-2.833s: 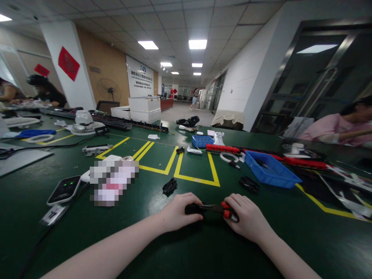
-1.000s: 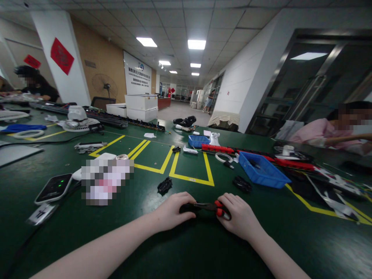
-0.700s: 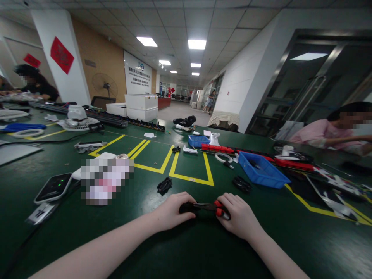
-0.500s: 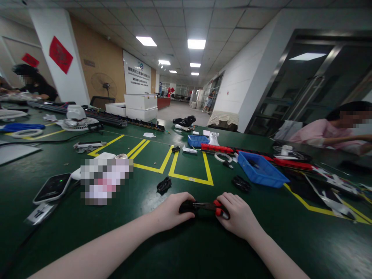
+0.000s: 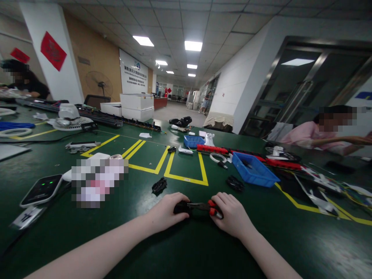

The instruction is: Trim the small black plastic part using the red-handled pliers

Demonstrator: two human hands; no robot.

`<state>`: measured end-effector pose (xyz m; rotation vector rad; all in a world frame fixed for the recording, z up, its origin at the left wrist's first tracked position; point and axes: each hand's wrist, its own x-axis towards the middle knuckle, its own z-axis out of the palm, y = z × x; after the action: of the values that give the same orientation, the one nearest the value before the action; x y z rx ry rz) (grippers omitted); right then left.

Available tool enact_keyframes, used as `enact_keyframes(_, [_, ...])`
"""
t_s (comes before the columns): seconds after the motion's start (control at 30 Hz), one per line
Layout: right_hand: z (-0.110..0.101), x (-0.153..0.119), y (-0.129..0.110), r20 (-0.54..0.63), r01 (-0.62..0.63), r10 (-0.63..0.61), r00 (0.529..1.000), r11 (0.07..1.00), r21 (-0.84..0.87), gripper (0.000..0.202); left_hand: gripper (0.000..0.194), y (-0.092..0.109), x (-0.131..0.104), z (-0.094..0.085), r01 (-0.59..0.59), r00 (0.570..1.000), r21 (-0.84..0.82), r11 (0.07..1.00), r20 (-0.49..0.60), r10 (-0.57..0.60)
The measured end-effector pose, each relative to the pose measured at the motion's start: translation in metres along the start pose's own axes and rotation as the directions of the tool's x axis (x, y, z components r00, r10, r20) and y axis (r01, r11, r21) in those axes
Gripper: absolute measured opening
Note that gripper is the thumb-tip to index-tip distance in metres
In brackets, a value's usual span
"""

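My right hand is closed round the red-and-black handles of a pair of pliers, whose long jaws point left. Between the thumb and fingers of my left hand is a small black part. The jaw tips reach this black part; whether they bite on it I cannot tell. Both hands are low over the green table. Beyond my left hand lies a black piece, and a similar dark piece lies past my right hand.
A blue bin with dark items stands at the right, near red strips. A smaller blue tray is farther back. A device with a green light lies at the left. A co-worker in pink sits at the right.
The whole view has shifted slightly, so things appear a little farther left. Both hands keep their hold on the pliers and the black part.
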<state>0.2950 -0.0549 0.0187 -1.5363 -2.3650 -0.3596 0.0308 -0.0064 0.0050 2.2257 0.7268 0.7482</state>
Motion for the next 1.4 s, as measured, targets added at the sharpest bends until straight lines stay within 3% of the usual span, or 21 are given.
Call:
enact_keyframes(0.27, [-0.0003,-0.0016,-0.0006,0.009,-0.02,0.02,1.0,1.0,0.016,0.022,0.032,0.0014,-0.0006,0.0007,-0.015,1.0,-0.011,1.0,-0.015,0.015])
enact_keyframes(0.83, [-0.0003,-0.0006,-0.0002,-0.012,-0.015,0.015,1.0,1.0,0.003,0.025,0.03,0.0046,-0.0017,0.0033,0.065,0.997,0.053,0.996,-0.054,-0.062])
enact_keyframes(1.1, [0.0019,-0.0027,0.0011,-0.014,-0.015,0.015,1.0,1.0,-0.005,0.026,0.031,0.0037,-0.0004,0.0039,0.092,0.995,0.177,0.98,-0.056,-0.084])
enact_keyframes(1.4, [0.0008,-0.0023,0.0008,-0.025,0.008,-0.009,1.0,0.999,-0.037,0.028,0.032,0.0056,-0.0009,0.0045,0.044,0.998,0.327,0.944,-0.064,-0.024])
